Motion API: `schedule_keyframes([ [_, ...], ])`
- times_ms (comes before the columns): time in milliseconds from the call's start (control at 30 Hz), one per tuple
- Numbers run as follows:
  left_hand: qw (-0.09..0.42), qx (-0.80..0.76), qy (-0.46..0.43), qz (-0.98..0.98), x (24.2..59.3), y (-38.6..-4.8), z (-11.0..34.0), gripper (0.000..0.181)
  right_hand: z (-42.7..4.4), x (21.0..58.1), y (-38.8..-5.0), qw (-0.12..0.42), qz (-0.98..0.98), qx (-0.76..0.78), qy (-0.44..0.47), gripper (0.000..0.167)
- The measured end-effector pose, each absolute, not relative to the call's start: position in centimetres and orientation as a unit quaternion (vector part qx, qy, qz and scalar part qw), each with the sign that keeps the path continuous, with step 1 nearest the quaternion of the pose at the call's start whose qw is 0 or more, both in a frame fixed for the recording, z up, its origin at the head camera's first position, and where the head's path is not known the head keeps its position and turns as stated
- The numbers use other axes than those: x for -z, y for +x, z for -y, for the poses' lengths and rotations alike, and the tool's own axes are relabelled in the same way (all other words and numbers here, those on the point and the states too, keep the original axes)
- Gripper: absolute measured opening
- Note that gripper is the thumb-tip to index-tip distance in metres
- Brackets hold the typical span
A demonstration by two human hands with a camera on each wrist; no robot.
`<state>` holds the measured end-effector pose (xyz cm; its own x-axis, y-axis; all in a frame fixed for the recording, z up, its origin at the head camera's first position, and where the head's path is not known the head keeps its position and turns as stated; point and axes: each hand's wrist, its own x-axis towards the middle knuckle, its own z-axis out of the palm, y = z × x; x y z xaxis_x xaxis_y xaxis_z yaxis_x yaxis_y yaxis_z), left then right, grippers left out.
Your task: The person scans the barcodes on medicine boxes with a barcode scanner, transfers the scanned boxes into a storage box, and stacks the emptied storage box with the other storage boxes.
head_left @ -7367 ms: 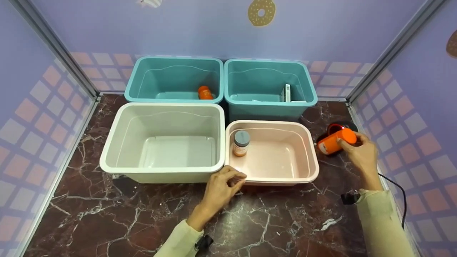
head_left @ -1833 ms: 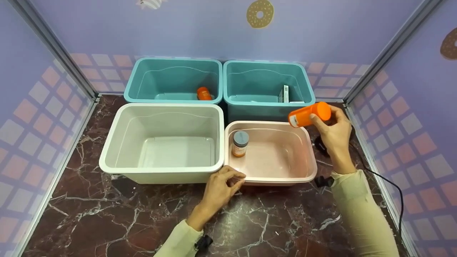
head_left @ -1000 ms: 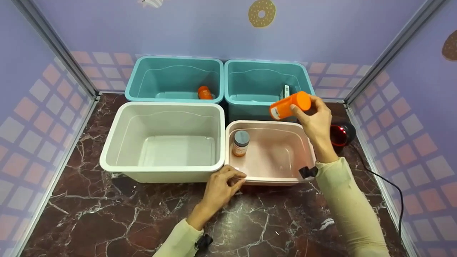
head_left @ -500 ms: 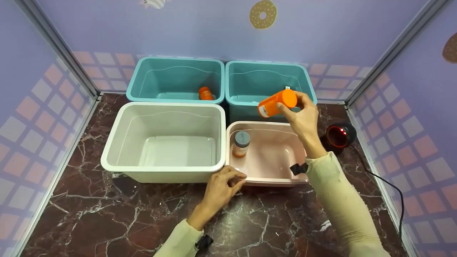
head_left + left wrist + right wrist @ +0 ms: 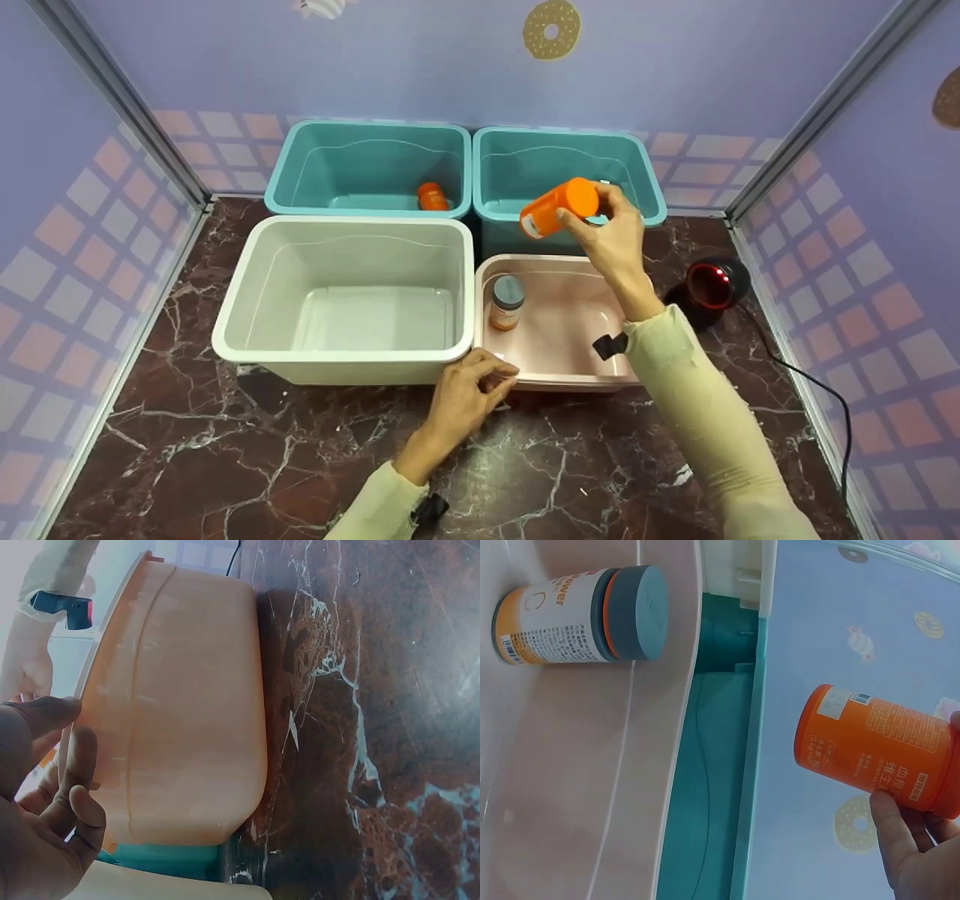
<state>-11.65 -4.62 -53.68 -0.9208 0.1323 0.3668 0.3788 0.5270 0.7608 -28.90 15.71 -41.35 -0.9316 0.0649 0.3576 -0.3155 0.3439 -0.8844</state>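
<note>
An orange plastic bottle (image 5: pixel 555 208) with an orange cap is tilted in the air above the front rim of the right teal bin (image 5: pixel 555 135). My right hand (image 5: pixel 619 247) grips it near the cap, thumb on the near side; printed text faces the right wrist camera. At the pink bin (image 5: pixel 574 379), my left hand (image 5: pixel 463 394) holds the front left corner of the rim between its fingertips, also seen in the left wrist view. Inside that bin stands a small supplement bottle (image 5: pixel 507 301) with a grey lid, upright against the left side.
A white bin (image 5: pixel 341 355) stands left of the pink one. Behind it, the left teal bin (image 5: pixel 367 127) contains an orange bottle (image 5: pixel 432 196). A black scanner-like device (image 5: pixel 705 292) with red light and a cable lies on the right of the marble-patterned table (image 5: pixel 315 457).
My right hand has carried the orange bottle from beside the black device, up and leftward past the pink bin to the right teal bin. My left hand has stayed put.
</note>
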Motion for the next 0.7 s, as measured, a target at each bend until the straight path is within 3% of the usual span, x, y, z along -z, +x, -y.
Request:
schedule_keyframes([
  [700, 0.129, 0.46, -0.146, 0.866, 53.6, -11.6, 4.6, 0.011, -11.6, 41.2, -31.3, 0.149, 0.789, -0.59, 0.087, 0.056],
])
